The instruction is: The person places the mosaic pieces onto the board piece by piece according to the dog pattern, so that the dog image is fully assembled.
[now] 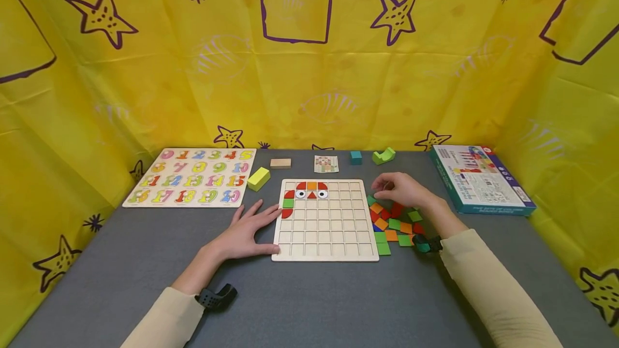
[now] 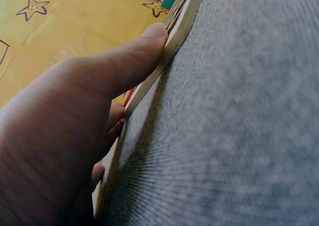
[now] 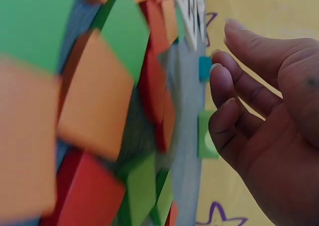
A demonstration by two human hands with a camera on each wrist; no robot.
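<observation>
My left hand [image 1: 246, 234] lies spread on the table, with thumb and fingertips against the left edge of the wooden grid board [image 1: 329, 235]. In the left wrist view the thumb [image 2: 134, 61] presses on the board's edge. Red curved pieces, an orange square [image 1: 311, 186], two eye pieces [image 1: 322, 194], a red triangle and a green square [image 1: 288, 203] sit in the upper left cells. Above the pile of coloured tiles [image 1: 394, 224], right of the board, hovers my right hand [image 1: 401, 189]. Its fingers are loosely bent, the thumb apart from them, and nothing shows between them.
A number puzzle board [image 1: 193, 176] lies at the left, beside a yellow block [image 1: 258, 179]. Along the back are a wooden block [image 1: 280, 163], a picture card [image 1: 326, 164], a blue cube [image 1: 355, 158] and a green curved block [image 1: 383, 156]. A box [image 1: 483, 181] lies right.
</observation>
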